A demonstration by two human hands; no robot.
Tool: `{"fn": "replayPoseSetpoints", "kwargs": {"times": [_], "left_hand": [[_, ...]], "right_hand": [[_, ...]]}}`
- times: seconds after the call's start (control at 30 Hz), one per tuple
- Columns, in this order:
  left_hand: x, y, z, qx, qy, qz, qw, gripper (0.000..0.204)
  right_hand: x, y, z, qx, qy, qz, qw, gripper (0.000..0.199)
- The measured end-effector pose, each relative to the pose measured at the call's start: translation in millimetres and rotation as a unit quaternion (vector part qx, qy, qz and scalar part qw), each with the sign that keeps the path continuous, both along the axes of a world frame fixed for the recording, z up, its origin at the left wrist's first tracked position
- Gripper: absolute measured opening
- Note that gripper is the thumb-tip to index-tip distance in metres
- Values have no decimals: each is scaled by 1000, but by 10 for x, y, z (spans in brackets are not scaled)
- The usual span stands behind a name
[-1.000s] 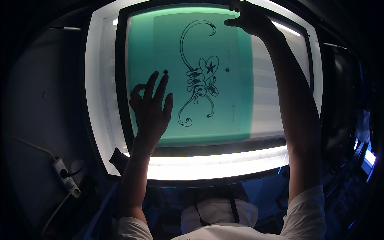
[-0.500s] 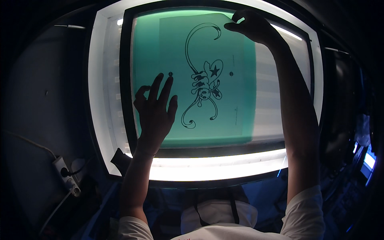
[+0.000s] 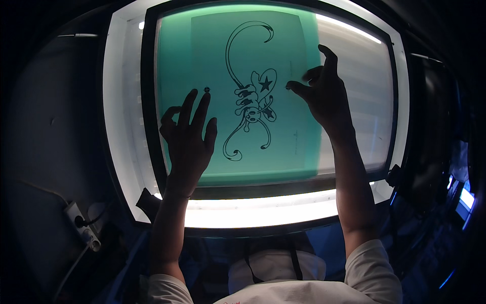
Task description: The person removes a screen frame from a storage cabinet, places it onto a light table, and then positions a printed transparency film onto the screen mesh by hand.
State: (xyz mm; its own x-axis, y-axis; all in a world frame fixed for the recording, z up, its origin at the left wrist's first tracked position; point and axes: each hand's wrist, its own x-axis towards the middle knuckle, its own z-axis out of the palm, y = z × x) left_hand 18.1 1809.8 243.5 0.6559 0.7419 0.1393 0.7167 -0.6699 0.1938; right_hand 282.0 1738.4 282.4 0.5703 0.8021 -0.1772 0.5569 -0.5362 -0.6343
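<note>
A clear film sheet (image 3: pixel 283 126) printed with a black line drawing (image 3: pixel 248 104) lies on the green-coated area of a screen in a dark frame (image 3: pixel 150 101), lit from beneath. My left hand (image 3: pixel 188 142) rests with spread fingers at the film's left side, fingertips beside a small round cross mark (image 3: pixel 206 89). At the right side of the film is my right hand (image 3: pixel 326 99), its fingers apart and the thumb tip over the spot of the other mark. Nothing shows in either hand.
A white, glowing light box (image 3: pixel 263 213) surrounds the frame. Dark clamp-like pieces stand at its near left (image 3: pixel 148 202) and near right (image 3: pixel 393 175) corners. A power strip (image 3: pixel 83 225) with cables is at the lower left. Further right, a bright bluish patch (image 3: pixel 467 199) shows.
My right hand has let go of the film's far right corner and come nearer, down to the film's right side. The corner now lies flatter. My left hand keeps its place on the film.
</note>
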Motion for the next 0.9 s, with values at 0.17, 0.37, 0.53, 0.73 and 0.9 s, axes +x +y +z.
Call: {"fn": "replayPoseSetpoints", "kwargs": {"times": [0.17, 0.37, 0.53, 0.73, 0.9], "left_hand": [[1, -1, -2, 3, -7, -4, 1000, 49], [6, -5, 4, 3, -5, -5, 1000, 49], [8, -9, 15, -3, -7, -7, 1000, 50], [4, -8, 13, -2, -6, -8, 1000, 49], [-1, -5, 1, -1, -9, -9, 1000, 48]], "right_hand": [[-35, -56, -21, 8, 11, -17, 1000, 80], [2, -52, -5, -3, 54, -47, 997, 66], [19, -63, -31, -3, 45, -45, 998, 66], [30, -66, -34, 1, 53, -42, 998, 66], [40, -76, -62, -1, 57, -44, 997, 66]]}}
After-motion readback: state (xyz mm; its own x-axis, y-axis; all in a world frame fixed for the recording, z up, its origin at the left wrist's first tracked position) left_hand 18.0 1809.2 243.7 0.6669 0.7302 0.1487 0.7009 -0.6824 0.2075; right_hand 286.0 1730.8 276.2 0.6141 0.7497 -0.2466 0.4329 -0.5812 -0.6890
